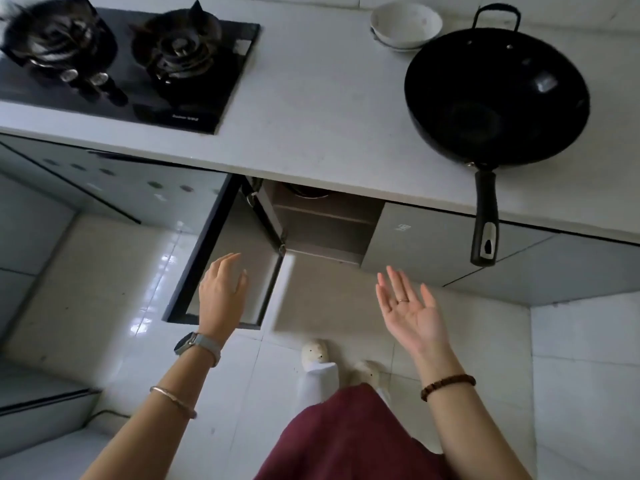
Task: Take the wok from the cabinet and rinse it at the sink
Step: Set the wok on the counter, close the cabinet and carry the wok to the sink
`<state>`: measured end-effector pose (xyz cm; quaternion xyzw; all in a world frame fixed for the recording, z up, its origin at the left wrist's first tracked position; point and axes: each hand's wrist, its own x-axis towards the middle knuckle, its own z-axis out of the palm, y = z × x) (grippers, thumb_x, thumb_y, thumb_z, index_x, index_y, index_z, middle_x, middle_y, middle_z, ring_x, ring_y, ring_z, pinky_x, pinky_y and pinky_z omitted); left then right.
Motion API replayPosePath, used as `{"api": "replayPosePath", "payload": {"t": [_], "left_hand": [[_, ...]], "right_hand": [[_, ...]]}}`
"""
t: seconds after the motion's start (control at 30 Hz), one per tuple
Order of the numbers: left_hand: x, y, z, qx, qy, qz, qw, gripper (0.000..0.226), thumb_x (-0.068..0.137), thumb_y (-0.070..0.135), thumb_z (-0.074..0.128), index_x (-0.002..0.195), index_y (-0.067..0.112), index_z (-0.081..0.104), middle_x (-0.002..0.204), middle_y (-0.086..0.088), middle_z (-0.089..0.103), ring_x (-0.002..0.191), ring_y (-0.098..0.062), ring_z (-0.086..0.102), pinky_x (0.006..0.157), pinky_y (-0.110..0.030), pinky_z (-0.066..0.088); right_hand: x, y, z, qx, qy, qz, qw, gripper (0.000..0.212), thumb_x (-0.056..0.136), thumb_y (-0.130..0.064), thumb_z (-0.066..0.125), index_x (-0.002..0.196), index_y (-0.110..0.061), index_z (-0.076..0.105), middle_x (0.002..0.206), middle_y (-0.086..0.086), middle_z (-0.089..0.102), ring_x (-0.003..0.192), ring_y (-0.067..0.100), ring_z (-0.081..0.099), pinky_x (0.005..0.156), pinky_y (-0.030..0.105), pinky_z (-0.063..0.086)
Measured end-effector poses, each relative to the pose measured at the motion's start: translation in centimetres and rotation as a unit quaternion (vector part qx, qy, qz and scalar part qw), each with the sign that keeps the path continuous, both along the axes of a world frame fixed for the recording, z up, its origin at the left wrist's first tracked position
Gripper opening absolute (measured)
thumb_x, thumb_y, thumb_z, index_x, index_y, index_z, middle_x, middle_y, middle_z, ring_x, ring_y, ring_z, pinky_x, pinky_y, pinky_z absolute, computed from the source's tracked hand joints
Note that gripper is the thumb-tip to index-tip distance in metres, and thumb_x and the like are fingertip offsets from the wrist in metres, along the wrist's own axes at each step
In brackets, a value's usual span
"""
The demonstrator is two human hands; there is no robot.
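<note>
The black wok (pixel 497 98) sits on the white countertop (pixel 311 98), up at about two o'clock from where I look; it is out of the cabinet (pixel 325 223) and no hand holds it; its long black handle (pixel 486 216) points back at me, toward six o'clock, and sticks out past the counter's edge; its small loop handle is on the far side, at twelve o'clock. Just beside the wok, at its eleven o'clock, are stacked white bowls (pixel 405 26). Over at ten o'clock is the black gas stove (pixel 121 64) with two burners; it is well apart from the wok.

Under the counter, near the middle, the cabinet is open; its door (pixel 225 265) swings out toward seven o'clock. My left hand (pixel 221 292) is in front of that door with its back up; the fingers are loose and a little apart, not curled round anything; I cannot tell if they touch the door. My right hand (pixel 412 310) is at four o'clock from the middle, palm up; its fingers are straight and spread apart and it holds nothing; one finger has a thin ring (pixel 402 300).

I wear a watch (pixel 197 344) and a thin bangle (pixel 173 400) on my left arm; a brown bead bracelet (pixel 446 386) is on my right wrist. Down at six o'clock are my dark red skirt (pixel 346 438) and my pale slippers (pixel 313 351).
</note>
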<state>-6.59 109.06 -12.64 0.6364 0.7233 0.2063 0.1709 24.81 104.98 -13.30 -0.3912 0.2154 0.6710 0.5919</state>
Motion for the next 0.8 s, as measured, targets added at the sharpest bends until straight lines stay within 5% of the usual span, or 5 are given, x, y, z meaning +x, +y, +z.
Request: {"api": "replayPosePath", "payload": {"t": [0.2,0.5,0.6,0.7,0.8], "left_hand": [[-6.5,0.7,-0.4,-0.046,-0.058,0.101,0.992,0.034,0.093,0.014,0.053,0.127,0.008,0.056,0.125,-0.011,0.057,0.119,-0.027,0.052,0.100,-0.031,0.038],[-15.5,5.7,-1.5,-0.198,-0.268,0.213,0.918,0.031,0.097,0.014,0.044,0.124,0.008,0.059,0.129,-0.008,0.059,0.119,-0.022,0.054,0.099,-0.030,0.041],[-16.8,6.8,-2.2,-0.263,-0.361,0.216,0.868,0.030,0.098,0.008,0.040,0.120,0.003,0.060,0.121,-0.016,0.062,0.105,-0.025,0.057,0.100,-0.037,0.044],[-17.5,7.2,-2.9,-0.304,-0.413,0.202,0.835,0.028,0.098,0.004,0.037,0.116,0.000,0.059,0.111,-0.020,0.062,0.099,-0.028,0.058,0.093,-0.035,0.047],[-17.8,7.3,-3.2,-0.331,-0.435,0.178,0.818,0.027,0.098,0.003,0.036,0.113,-0.002,0.058,0.105,-0.020,0.063,0.094,-0.031,0.060,0.087,-0.032,0.051]], "right_hand": [[-3.6,1.1,0.5,0.006,-0.071,0.138,0.988,0.050,0.100,-0.036,0.037,0.142,-0.009,0.044,0.135,0.011,0.058,0.127,0.030,0.051,0.105,0.042,0.039],[-7.5,5.9,0.3,0.055,-0.105,0.139,0.983,0.125,0.026,-0.030,0.095,0.140,-0.011,0.046,0.138,0.010,0.056,0.123,0.027,0.051,0.098,0.041,0.041],[-9.2,7.6,0.0,0.080,-0.124,0.158,0.976,0.102,0.038,-0.036,0.093,0.132,-0.013,0.059,0.136,0.007,0.058,0.123,0.025,0.052,0.102,0.039,0.040],[-11.4,9.3,0.6,0.063,-0.258,0.233,0.936,0.047,0.085,-0.045,0.059,0.125,-0.022,0.063,0.136,0.002,0.058,0.128,0.021,0.050,0.104,0.035,0.038],[-13.1,10.3,1.0,0.063,-0.473,0.365,0.800,0.040,0.104,-0.036,0.031,0.139,-0.025,0.047,0.142,-0.007,0.049,0.132,0.013,0.044,0.110,0.031,0.032]]}}
